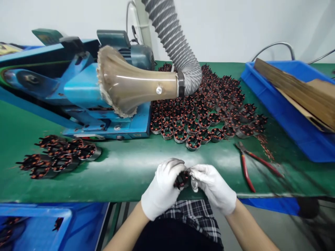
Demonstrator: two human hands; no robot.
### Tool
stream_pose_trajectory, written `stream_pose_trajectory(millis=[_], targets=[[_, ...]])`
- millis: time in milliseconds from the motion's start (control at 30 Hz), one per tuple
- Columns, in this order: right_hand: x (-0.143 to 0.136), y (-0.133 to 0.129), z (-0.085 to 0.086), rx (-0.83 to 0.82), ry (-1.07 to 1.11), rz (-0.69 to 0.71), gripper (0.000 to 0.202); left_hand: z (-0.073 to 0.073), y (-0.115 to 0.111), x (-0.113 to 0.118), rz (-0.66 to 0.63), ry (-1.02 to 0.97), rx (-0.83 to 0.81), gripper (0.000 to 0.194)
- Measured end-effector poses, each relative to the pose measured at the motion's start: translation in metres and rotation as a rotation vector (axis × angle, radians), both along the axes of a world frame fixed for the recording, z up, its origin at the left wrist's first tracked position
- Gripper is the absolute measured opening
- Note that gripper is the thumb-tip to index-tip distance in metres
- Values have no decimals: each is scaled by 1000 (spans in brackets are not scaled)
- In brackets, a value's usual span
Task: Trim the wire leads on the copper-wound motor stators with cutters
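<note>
The pale strip (79,136) on the base of the blue machine (81,83), at ten o'clock from the hands, is too small to read. The left hand (163,186) grasps a copper-wound ring (181,180) at the bench's near edge, wrapping it from nine o'clock over to twelve. The right hand (212,186) brings its fingertips to the ring's two o'clock edge; whether they pinch anything, I cannot tell. Red-handled pliers (244,151) lie at three o'clock, more rings (193,142) at one.
</note>
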State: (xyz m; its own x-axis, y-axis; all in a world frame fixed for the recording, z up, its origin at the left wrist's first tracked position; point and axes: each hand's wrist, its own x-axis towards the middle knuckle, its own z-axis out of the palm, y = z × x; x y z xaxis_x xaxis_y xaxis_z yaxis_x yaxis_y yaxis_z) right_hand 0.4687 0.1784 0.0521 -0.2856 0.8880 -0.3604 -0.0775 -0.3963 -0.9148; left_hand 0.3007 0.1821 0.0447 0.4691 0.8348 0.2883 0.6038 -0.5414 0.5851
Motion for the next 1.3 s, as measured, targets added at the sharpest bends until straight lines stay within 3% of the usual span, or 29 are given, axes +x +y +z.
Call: stream_pose_trajectory(millis=[167, 267, 400, 500, 600, 667, 733, 867, 967, 1033, 1100, 1233, 1300], targets=[[16, 19, 13, 754, -884, 486, 18, 3, 10, -6, -42, 42, -197, 48], [37, 21, 27, 949, -1179, 697, 26, 5, 12, -10, -88, 69, -251, 48], [90, 17, 36, 899, -1192, 540, 27, 6, 9, -11, -71, 53, -266, 50], [122, 11, 30, 681, -1351, 188, 31, 14, 6, -4, -31, 13, -239, 52], [123, 4, 16, 444, -1753, -121, 52, 25, 5, 7, 7, 53, -219, 34], [112, 3, 6, 332, -1966, -155, 66, 29, 5, 13, -10, 141, -245, 19], [101, 4, 0, 313, -2058, -170, 67, 29, 6, 18, -39, 217, -277, 13], [93, 7, -4, 308, -2055, -210, 59, 23, 7, 20, -50, 303, -306, 18], [97, 7, -5, 172, -1911, -240, 52, 21, 7, 20, -38, 326, -299, 20], [101, 6, -4, 99, -1767, -320, 41, 20, 7, 21, -31, 330, -294, 20], [105, 3, 1, 182, -1623, -473, 29, 19, 7, 21, -24, 337, -291, 20], [96, -4, 23, 458, -1075, -861, 23, 18, 7, 21, -15, 340, -274, 21], [81, -8, 29, 467, -718, -915, 26, 17, 6, 21, -9, 333, -268, 21]])
